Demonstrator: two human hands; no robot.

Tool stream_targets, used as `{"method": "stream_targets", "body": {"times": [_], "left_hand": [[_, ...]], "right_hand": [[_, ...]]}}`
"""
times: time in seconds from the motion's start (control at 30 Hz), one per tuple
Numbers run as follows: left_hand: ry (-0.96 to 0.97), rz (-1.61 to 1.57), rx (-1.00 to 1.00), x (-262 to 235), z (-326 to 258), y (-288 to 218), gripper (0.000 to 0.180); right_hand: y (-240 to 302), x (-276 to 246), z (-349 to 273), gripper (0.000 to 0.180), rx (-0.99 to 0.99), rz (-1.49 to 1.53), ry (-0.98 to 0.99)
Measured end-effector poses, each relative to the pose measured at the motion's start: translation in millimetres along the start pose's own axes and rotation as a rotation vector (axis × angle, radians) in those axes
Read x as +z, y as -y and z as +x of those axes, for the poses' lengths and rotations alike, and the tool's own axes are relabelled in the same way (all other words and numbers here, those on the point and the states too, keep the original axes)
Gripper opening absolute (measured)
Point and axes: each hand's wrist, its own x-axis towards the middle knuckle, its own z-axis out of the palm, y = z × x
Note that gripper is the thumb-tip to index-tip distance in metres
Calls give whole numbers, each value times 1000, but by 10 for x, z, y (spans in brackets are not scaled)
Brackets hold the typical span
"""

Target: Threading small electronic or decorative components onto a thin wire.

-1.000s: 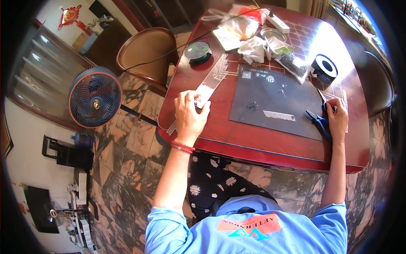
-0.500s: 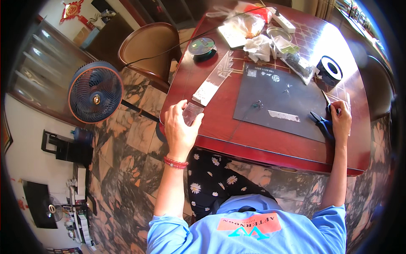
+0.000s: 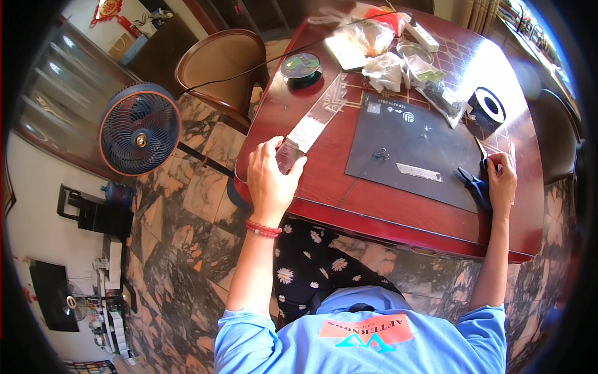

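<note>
My left hand grips a small clear plastic packet between thumb and fingers. The packet meets the near end of a long clear plastic strip with a white lower part, lying slantwise on the table. On the right, my right hand has its fingers closed round the near end of a slim dark-handled tool, whose kind I cannot make out. Blue-handled pliers lie just left of that hand, on the edge of a dark mat. A pale strip and small dark wire-like bits rest on the mat.
A spool with a green-marked top stands at the far left of the red table, and a black-and-white spool at the right. Plastic bags and a white power strip lie at the back. A fan stands left.
My left hand has moved slightly right and forward with the packet, which now meets the strip's near end. My right hand has stayed put.
</note>
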Motion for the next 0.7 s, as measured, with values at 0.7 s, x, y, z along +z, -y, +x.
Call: {"method": "stream_targets", "body": {"times": [0.7], "left_hand": [[-39,1,-23,130,68,-89,50]], "right_hand": [[12,-9,0,6,16,-9,-3]]}}
